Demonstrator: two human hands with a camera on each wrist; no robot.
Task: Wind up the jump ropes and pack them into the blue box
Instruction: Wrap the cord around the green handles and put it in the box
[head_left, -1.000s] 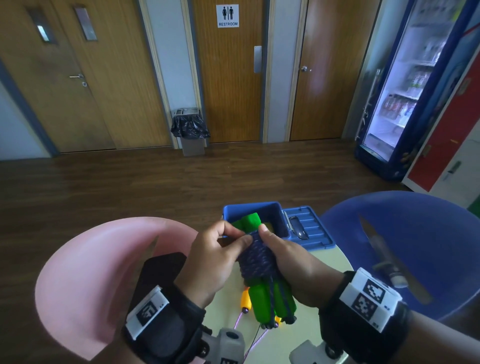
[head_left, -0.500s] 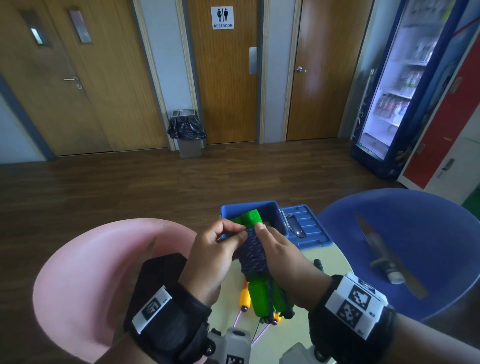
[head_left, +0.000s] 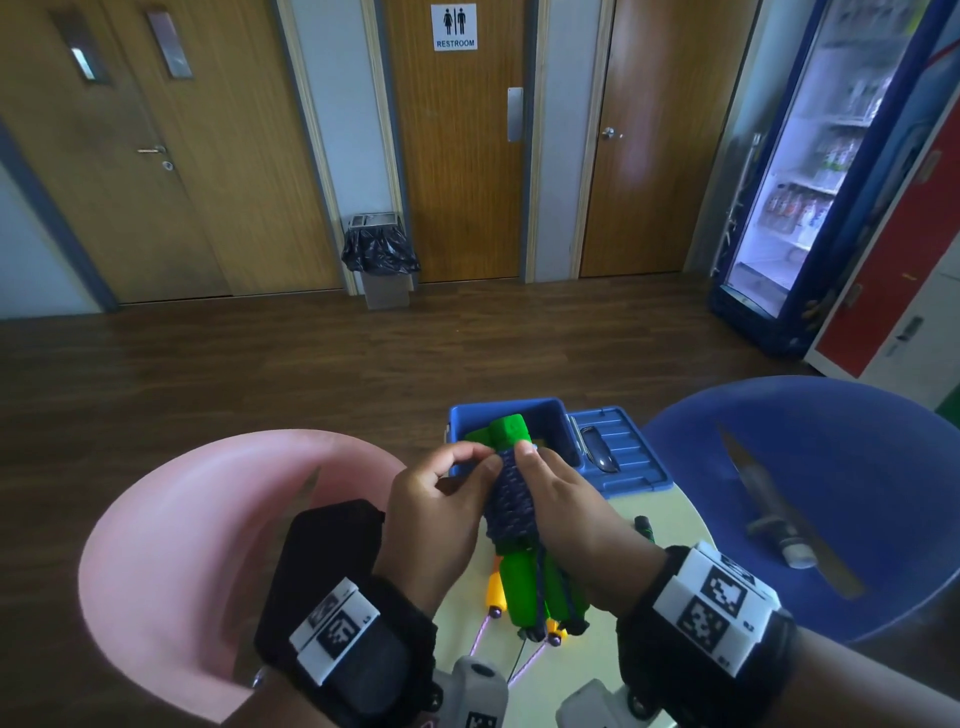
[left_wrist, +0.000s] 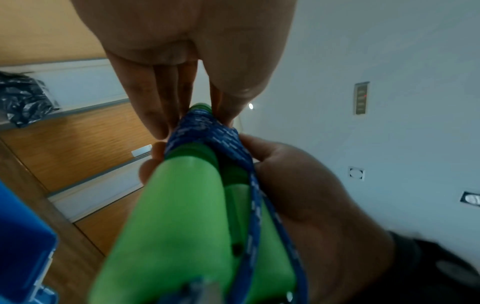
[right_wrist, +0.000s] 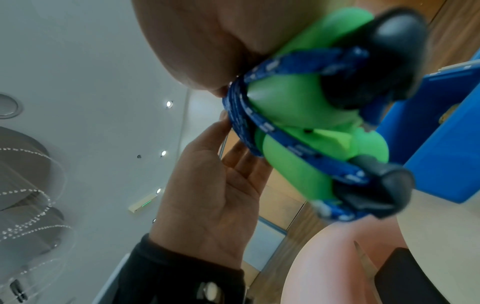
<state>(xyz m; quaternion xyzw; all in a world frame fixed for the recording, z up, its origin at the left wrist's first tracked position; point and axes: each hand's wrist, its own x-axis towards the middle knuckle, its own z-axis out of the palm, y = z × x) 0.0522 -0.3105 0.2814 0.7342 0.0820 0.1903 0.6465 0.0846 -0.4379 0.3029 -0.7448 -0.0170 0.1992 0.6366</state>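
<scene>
Both hands hold a jump rope bundle over the table's far edge: two green handles (head_left: 522, 584) side by side with dark blue rope (head_left: 511, 501) wound tightly around their middle. My left hand (head_left: 483, 460) pinches the rope at the top of the winding. My right hand (head_left: 535, 462) grips the bundle from the right, thumb on the coils. The left wrist view shows the handles (left_wrist: 176, 205) and rope (left_wrist: 207, 131) close up; the right wrist view shows the black end caps (right_wrist: 400, 30). The open blue box (head_left: 467, 415) stands just beyond. A second rope with orange handles (head_left: 495, 592) lies on the table below.
The box's blue lid (head_left: 623, 457) lies open to its right. A pink chair (head_left: 182, 519) stands at the left and a blue chair (head_left: 831, 467) at the right of the small round table (head_left: 670, 519). A small dark object (head_left: 644, 526) lies on the table.
Both hands keep hold of the bundle in nearly the same place. My left fingertips have shifted slightly on the rope at the top of the winding.
</scene>
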